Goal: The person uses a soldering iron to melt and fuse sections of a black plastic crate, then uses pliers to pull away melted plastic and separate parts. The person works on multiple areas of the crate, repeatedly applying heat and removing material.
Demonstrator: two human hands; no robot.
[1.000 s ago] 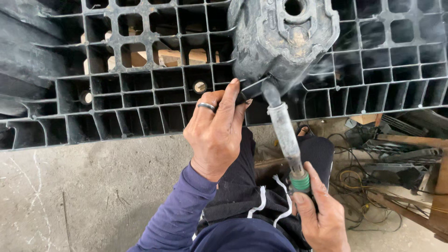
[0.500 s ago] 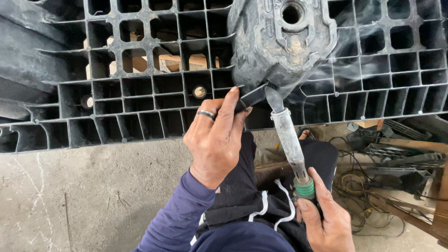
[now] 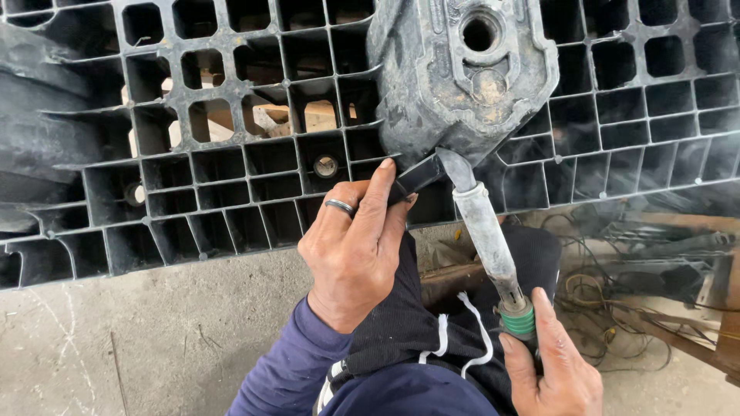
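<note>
My left hand, with a ring on one finger, pinches a short black plastic strip and holds it against the lower edge of a grey moulded block on a black plastic grid pallet. My right hand grips the green-collared handle of a soldering iron. Its flat tip touches the spot where the strip meets the grey block. The iron slants up and to the left from my right hand.
The pallet stands over a concrete floor. Wooden pieces show through the grid cells. A tangle of wires and metal scraps lies at the right. My knee in dark trousers sits between my hands.
The view has shifted slightly. My hands, the strip and the iron's tip stay at the same spot on the grey block's lower edge.
</note>
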